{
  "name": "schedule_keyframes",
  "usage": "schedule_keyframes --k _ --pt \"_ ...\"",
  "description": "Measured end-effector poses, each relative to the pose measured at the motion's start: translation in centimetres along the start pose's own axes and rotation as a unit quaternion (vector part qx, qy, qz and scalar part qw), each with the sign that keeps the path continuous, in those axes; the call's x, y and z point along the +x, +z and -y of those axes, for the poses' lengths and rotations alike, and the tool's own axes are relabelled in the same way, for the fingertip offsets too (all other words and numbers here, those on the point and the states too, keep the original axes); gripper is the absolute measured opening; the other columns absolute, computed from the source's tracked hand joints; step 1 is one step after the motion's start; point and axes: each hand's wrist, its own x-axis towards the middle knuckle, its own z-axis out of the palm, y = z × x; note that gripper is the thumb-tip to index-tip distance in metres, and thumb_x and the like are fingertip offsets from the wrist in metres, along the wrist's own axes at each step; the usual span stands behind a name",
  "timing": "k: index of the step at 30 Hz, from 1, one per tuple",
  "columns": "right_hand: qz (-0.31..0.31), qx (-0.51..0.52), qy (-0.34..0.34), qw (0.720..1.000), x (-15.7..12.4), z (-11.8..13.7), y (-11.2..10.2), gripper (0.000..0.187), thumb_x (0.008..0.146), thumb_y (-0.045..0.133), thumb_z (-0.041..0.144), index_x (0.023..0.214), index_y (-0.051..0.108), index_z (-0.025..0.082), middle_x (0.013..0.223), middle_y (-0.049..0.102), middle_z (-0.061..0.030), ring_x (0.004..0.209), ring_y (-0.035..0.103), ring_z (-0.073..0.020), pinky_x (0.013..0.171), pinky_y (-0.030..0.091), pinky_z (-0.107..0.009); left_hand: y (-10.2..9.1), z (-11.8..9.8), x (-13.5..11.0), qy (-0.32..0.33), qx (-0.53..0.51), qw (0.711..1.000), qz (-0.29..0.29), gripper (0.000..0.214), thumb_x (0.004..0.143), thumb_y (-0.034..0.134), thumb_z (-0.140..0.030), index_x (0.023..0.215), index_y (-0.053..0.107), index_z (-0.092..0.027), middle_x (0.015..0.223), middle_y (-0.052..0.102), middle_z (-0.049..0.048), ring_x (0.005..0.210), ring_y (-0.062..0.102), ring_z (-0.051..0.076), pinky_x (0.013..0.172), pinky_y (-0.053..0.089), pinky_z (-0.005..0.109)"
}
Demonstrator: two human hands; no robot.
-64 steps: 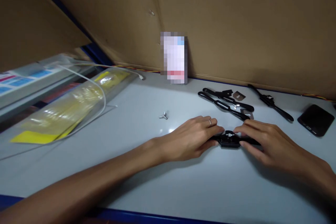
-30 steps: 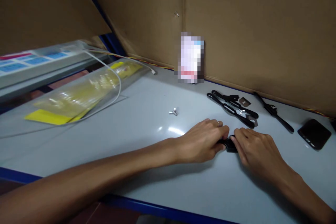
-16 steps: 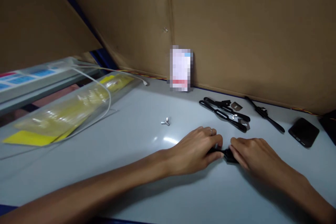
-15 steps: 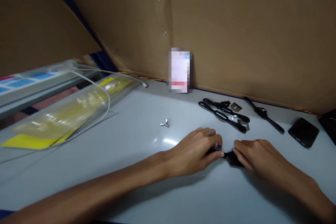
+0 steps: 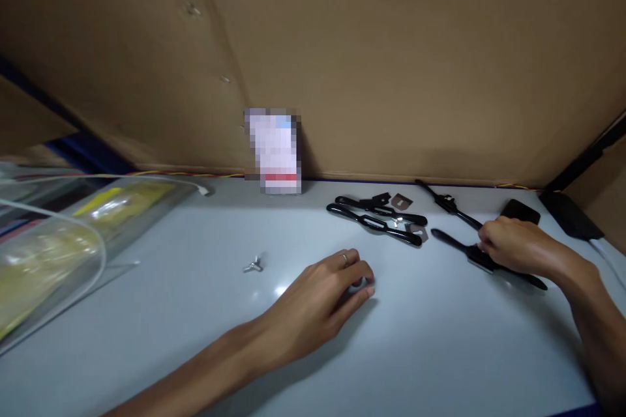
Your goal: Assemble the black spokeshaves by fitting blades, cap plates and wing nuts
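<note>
My right hand (image 5: pixel 516 244) grips a black spokeshave (image 5: pixel 460 247) by its middle, low over the right side of the table; both long handles stick out past my fingers. My left hand (image 5: pixel 337 287), a ring on one finger, rests over the table with fingers loosely curled, thumb apart and nothing held. Beyond it lie a black spokeshave body (image 5: pixel 374 225) and a second black body (image 5: pixel 413 217) behind that one. A flat blade (image 5: pixel 402 201) sits close to them. Another spokeshave (image 5: pixel 450 204) lies just behind the one I hold. Silver wing-shaped screws (image 5: pixel 253 265) lie left of my left hand.
A lit phone-like screen (image 5: pixel 276 153), blurred out, leans on the cardboard wall (image 5: pixel 391 65). Plastic-wrapped yellow material (image 5: pixel 63 247) and a white cable (image 5: pixel 100 234) are at left. A dark phone-like object (image 5: pixel 521 211) and a black adapter (image 5: pixel 572 215) are at right.
My right hand has carried the spokeshave away to the right, beside the other tools. My left hand has let go of it. The camera view has turned right.
</note>
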Motion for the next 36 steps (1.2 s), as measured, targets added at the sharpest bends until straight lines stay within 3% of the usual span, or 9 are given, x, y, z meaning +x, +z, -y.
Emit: schedule_keyframes --k 4,8,10,13,16,18,23,29,36 --pt "-0.073 0.01 0.06 0.995 2.1 0.3 0.3 0.03 0.094 0.047 0.024 0.08 0.073 0.016 0.085 0.073 -0.0173 0.075 0.069 -0.0291 0.059 0.036 -0.033 -0.1 0.0 0.0 0.012 0.012 1.0 -0.001 0.029 0.103 0.038 -0.029 0.1 0.065 -0.019 0.093 0.061 0.0061 0.081 0.059 0.021 0.071 0.048 0.036" --pt "-0.176 0.053 0.073 0.98 3.3 1.9 0.9 0.038 0.1 0.037 0.031 0.093 0.072 0.019 0.083 0.074 -0.0131 0.074 0.069 -0.0268 0.059 0.04 -0.032 -0.1 -0.2 0.0 0.035 0.033 0.999 -0.021 0.024 0.102 0.042 -0.026 0.098 0.065 -0.018 0.09 0.061 0.0058 0.078 0.059 0.02 0.069 0.048 0.033" --pt "-0.216 0.075 0.027 0.973 3.5 3.3 1.3 0.036 0.101 0.037 0.033 0.103 0.071 0.021 0.092 0.076 -0.0096 0.083 0.07 -0.0259 0.065 0.045 -0.033 0.0 -0.2 0.0 0.046 0.046 0.997 -0.029 0.022 0.101 0.044 -0.025 0.097 0.065 -0.017 0.089 0.061 0.0057 0.078 0.058 0.02 0.068 0.048 0.033" --pt "-0.252 0.089 -0.066 0.961 3.4 5.5 2.2 0.037 0.101 0.042 0.038 0.123 0.066 0.023 0.122 0.072 -0.0095 0.113 0.064 -0.0285 0.084 0.052 -0.039 0.1 -0.3 0.1 0.053 0.062 0.996 -0.033 0.019 0.1 0.047 -0.023 0.1 0.066 -0.017 0.092 0.061 0.0063 0.079 0.059 0.02 0.07 0.05 0.033" --pt "-0.292 0.096 -0.148 0.94 3.6 7.2 3.2 0.047 0.102 0.044 0.043 0.137 0.06 0.017 0.139 0.063 -0.0136 0.132 0.054 -0.0318 0.109 0.043 -0.05 0.1 -0.3 0.2 0.054 0.078 0.995 -0.031 0.017 0.098 0.051 -0.022 0.104 0.066 -0.017 0.095 0.062 0.007 0.083 0.061 0.022 0.073 0.051 0.036" --pt "-0.31 0.116 -0.178 0.927 3.7 7.9 3.7 0.049 0.103 0.042 0.044 0.137 0.061 0.014 0.138 0.064 -0.0157 0.131 0.055 -0.0329 0.115 0.038 -0.055 0.1 -0.4 0.2 0.057 0.092 0.994 -0.032 0.016 0.098 0.053 -0.023 0.103 0.066 -0.016 0.094 0.063 0.0071 0.085 0.061 0.023 0.074 0.051 0.036" --pt "-0.29 0.166 -0.202 0.921 3.1 8.9 4.3 0.045 0.104 0.043 0.038 0.138 0.06 0.014 0.137 0.065 -0.0155 0.128 0.06 -0.03 0.113 0.045 -0.051 0.0 -0.6 0.1 0.068 0.125 0.989 -0.033 0.014 0.097 0.054 -0.022 0.099 0.066 -0.015 0.092 0.063 0.0071 0.084 0.06 0.022 0.073 0.052 0.035" --pt "-0.264 0.162 -0.231 0.922 1.7 10.3 4.5 0.048 0.102 0.045 0.03 0.145 0.054 0.012 0.147 0.057 -0.0163 0.137 0.053 -0.03 0.12 0.037 -0.053 0.0 -0.4 0.1 0.074 0.116 0.99 -0.031 0.014 0.097 0.054 -0.02 0.101 0.066 -0.015 0.093 0.063 0.0073 0.085 0.06 0.022 0.074 0.053 0.036" --pt "-0.199 0.212 -0.301 0.908 -0.2 12.0 4.3 0.063 0.1 0.056 0.038 0.157 0.039 0.017 0.156 0.046 -0.0121 0.147 0.038 -0.0292 0.121 0.034 -0.052 0.3 0.0 0.1 0.099 0.062 0.988 -0.098 0.019 0.098 0.046 -0.018 0.106 0.063 -0.015 0.101 0.061 0.0096 0.092 0.059 0.024 0.078 0.055 0.039"
